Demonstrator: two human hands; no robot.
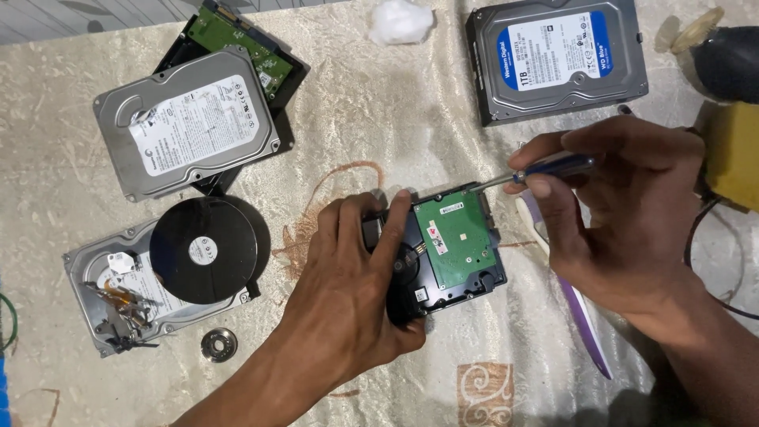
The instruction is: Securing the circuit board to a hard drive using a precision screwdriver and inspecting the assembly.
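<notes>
One black hard drive (443, 253), green circuit board up, gripped by left hand (348, 277); right hand (624, 213) pinches screwdriver (530, 174).

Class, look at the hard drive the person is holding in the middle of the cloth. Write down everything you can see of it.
The held hard drive lies circuit side up on the patterned cloth, slightly turned. Its body looks like black metal, with a green circuit board bearing small white stickers over its right part. The left hand grips its left end, fingers over the top. The screwdriver, held in the right hand, has its tip at the board's upper corner.
</notes>
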